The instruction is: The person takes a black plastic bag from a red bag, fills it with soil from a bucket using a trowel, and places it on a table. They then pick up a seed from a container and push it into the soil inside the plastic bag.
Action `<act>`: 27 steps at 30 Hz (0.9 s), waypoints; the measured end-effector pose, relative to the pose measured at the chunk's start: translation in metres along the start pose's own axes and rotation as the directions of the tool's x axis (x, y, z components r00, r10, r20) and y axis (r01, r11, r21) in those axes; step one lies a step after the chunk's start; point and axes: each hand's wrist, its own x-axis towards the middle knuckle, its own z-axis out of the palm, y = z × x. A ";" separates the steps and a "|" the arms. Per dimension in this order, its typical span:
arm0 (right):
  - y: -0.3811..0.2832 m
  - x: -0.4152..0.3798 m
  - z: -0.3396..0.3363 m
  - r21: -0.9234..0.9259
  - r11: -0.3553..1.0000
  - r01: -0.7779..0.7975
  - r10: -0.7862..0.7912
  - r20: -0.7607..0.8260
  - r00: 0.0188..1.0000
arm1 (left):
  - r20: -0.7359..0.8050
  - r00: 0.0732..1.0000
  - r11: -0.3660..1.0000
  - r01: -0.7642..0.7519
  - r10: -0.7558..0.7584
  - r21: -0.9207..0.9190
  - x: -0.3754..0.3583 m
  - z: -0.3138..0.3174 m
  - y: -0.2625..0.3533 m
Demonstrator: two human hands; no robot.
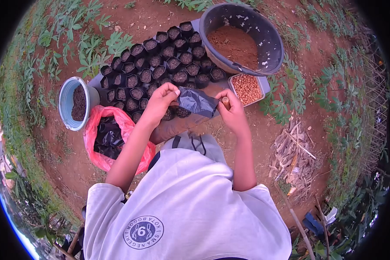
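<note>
A flat black plastic seedling bag [198, 102] is stretched between my two hands. My left hand [161, 100] is closed, pinching the bag's left end between thumb and fingers. My right hand [232, 112] is closed around a short brown wooden piece [225, 102], its round end showing; the rest of it is hidden in the palm. The right fingertips also meet the bag's right edge. Just beyond my hands, many small black bags filled with dark soil [173, 63] stand upright in close rows.
A large dark tub [271, 52] of reddish soil stands back right, beside a clear container of tan seeds or pellets [247, 89]. On the left are a light blue bucket [95, 97] of dark soil and a red plastic bag [93, 138] holding black bags. Leafy plants surround the work surface.
</note>
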 end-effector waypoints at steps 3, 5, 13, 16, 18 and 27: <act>-0.003 0.014 -0.005 0.011 1.000 0.020 -0.020 0.027 0.999 | -0.023 1.000 0.999 0.000 -0.001 -0.042 0.010 -0.001 0.004; -0.010 0.022 -0.014 0.022 1.000 0.004 -0.004 0.035 0.999 | -0.047 0.999 1.000 0.006 -0.006 0.004 0.020 0.007 0.007; -0.014 0.051 -0.068 0.084 0.995 0.055 -0.061 0.061 0.996 | -0.235 0.951 0.933 -0.114 0.202 0.342 0.051 0.070 0.022; -0.012 0.069 -0.093 0.012 0.994 0.112 -0.112 0.042 0.993 | -0.297 0.892 0.810 -0.118 0.341 0.575 0.041 0.117 0.056; -0.012 0.077 -0.105 -0.093 0.986 0.136 -0.134 0.027 0.991 | -0.221 0.904 0.753 -0.150 0.367 0.640 0.035 0.145 0.068; -0.015 0.097 -0.134 0.017 0.972 0.236 -0.234 0.213 0.949 | -0.207 0.878 0.521 -0.055 0.432 0.852 0.047 0.213 0.083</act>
